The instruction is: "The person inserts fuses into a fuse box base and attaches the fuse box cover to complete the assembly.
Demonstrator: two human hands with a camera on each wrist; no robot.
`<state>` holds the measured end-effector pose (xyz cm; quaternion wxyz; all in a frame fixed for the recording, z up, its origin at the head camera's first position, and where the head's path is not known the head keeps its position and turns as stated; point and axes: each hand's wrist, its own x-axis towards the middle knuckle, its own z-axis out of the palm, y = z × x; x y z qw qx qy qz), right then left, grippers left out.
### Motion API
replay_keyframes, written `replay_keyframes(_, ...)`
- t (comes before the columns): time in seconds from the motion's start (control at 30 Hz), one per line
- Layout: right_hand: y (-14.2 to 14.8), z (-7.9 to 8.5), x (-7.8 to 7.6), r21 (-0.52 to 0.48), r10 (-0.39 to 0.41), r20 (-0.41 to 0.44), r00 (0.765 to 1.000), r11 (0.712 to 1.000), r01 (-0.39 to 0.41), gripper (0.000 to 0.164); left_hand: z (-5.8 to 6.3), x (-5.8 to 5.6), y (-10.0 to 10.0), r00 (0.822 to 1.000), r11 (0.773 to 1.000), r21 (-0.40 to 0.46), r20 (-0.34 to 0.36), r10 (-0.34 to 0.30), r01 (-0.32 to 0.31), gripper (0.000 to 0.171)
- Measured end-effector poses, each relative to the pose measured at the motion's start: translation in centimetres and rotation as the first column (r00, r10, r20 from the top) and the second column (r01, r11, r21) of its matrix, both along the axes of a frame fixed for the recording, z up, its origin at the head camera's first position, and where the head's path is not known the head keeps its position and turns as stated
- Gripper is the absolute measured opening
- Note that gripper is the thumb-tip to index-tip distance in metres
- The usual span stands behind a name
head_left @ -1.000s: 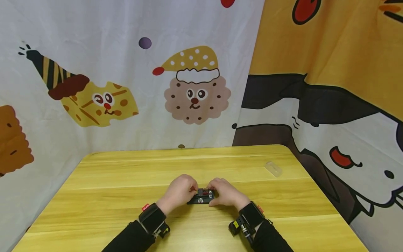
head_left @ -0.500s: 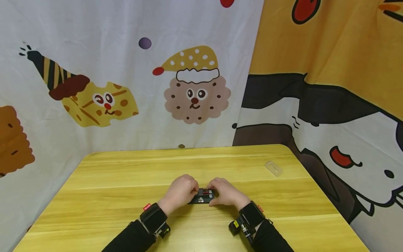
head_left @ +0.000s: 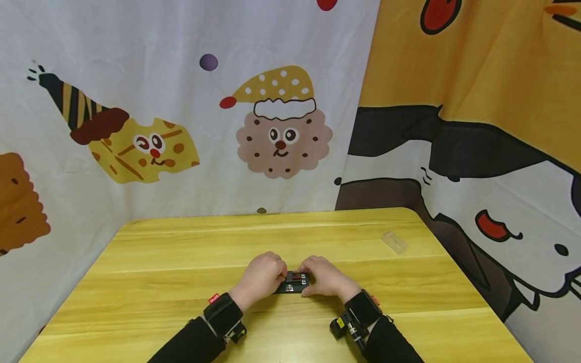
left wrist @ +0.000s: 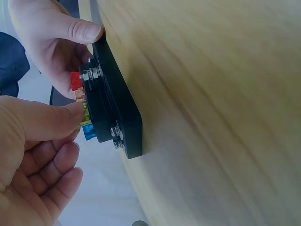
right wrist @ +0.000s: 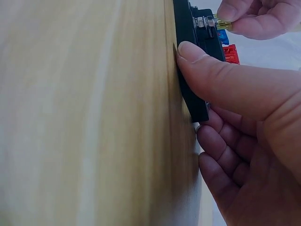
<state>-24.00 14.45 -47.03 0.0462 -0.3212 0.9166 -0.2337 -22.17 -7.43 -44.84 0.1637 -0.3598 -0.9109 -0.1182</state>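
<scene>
A black fuse block [head_left: 290, 289] lies on the table between my two hands in the head view. Metal studs with nuts show on it in the left wrist view, beside a row of coloured blade fuses. My left hand [head_left: 259, 278] pinches a yellow blade fuse [left wrist: 86, 113] between thumb and index finger at the block's top. A red fuse [left wrist: 75, 81], an orange fuse [left wrist: 80, 95] and a blue fuse [left wrist: 89, 132] stand in the same row. With thumb and fingers, my right hand [head_left: 328, 278] grips the right end of the block's base.
A small clear plastic case [head_left: 394, 243] lies at the back right of the wooden table [head_left: 181, 252]. Behind the table hangs a curtain [head_left: 172, 45] printed with cartoon figures.
My left hand has shifted slightly to the right over the fuse block. My right hand and the block have stayed in place.
</scene>
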Motion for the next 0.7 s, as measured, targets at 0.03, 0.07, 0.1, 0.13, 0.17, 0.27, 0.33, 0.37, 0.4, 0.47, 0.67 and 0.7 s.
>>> replay_keyframes(0.03, 0.01, -0.01, 0.00, 0.000, 0.000, 0.000, 1.000, 1.000, 0.000, 0.047, -0.01, -0.02, 0.02, 1.000, 1.000, 0.000, 0.001, 0.001, -0.001, 0.017)
replay_keyframes(0.07, 0.01, -0.02, 0.00, -0.001, 0.000, 0.000, 1.000, 1.000, 0.000, 0.047, -0.01, -0.03, 0.05, 1.000, 1.000, 0.000, 0.002, 0.002, -0.002, 0.017)
replay_keyframes(0.1, 0.01, -0.02, -0.01, -0.002, 0.001, 0.000, 1.000, 1.000, -0.001, 0.047, -0.01, -0.05, 0.07, 1.000, 1.000, 0.000, 0.004, 0.004, -0.004, 0.018)
replay_keyframes(0.13, 0.01, -0.04, -0.03, -0.003, 0.001, 0.000, 1.000, 1.000, -0.001, 0.047, -0.02, -0.07, 0.10, 1.000, 1.000, 0.001, 0.007, 0.006, -0.006, 0.018)
replay_keyframes(0.17, 0.02, -0.06, -0.05, -0.003, 0.001, 0.000, 1.000, 1.000, -0.001, 0.047, 0.00, -0.08, 0.12, 1.000, 1.000, 0.003, 0.010, 0.008, -0.008, 0.018)
replay_keyframes(0.27, 0.02, -0.16, -0.15, 0.000, -0.003, 0.000, 1.000, 1.000, 0.003, 0.047, 0.04, -0.09, 0.19, 1.000, 1.000, 0.012, 0.024, 0.016, -0.017, 0.018)
replay_keyframes(0.33, 0.02, -0.23, -0.21, 0.002, -0.007, 0.002, 1.000, 1.000, 0.007, 0.047, 0.07, -0.08, 0.22, 0.999, 1.000, 0.023, 0.033, 0.021, -0.021, 0.018)
replay_keyframes(0.37, 0.03, -0.25, -0.22, 0.004, -0.008, 0.003, 1.000, 1.000, 0.008, 0.048, 0.09, -0.07, 0.24, 0.999, 0.999, 0.028, 0.036, 0.023, -0.024, 0.018)
replay_keyframes(0.4, 0.03, -0.27, -0.24, 0.003, -0.009, 0.005, 1.000, 1.000, 0.009, 0.048, 0.09, -0.06, 0.26, 0.999, 0.999, 0.032, 0.037, 0.024, -0.026, 0.018)
replay_keyframes(0.47, 0.04, -0.28, -0.25, -0.001, -0.010, 0.011, 1.000, 1.000, 0.010, 0.048, 0.11, -0.04, 0.31, 0.999, 0.999, 0.040, 0.041, 0.026, -0.027, 0.019)
replay_keyframes(0.67, 0.06, -0.37, -0.28, -0.005, -0.012, 0.018, 1.000, 1.000, 0.012, 0.048, 0.17, -0.06, 0.40, 0.998, 0.998, 0.051, 0.058, 0.037, -0.040, 0.020)
replay_keyframes(0.7, 0.07, -0.40, -0.29, -0.003, -0.012, 0.018, 1.000, 1.000, 0.012, 0.048, 0.19, -0.06, 0.41, 0.997, 0.998, 0.052, 0.062, 0.041, -0.044, 0.020)
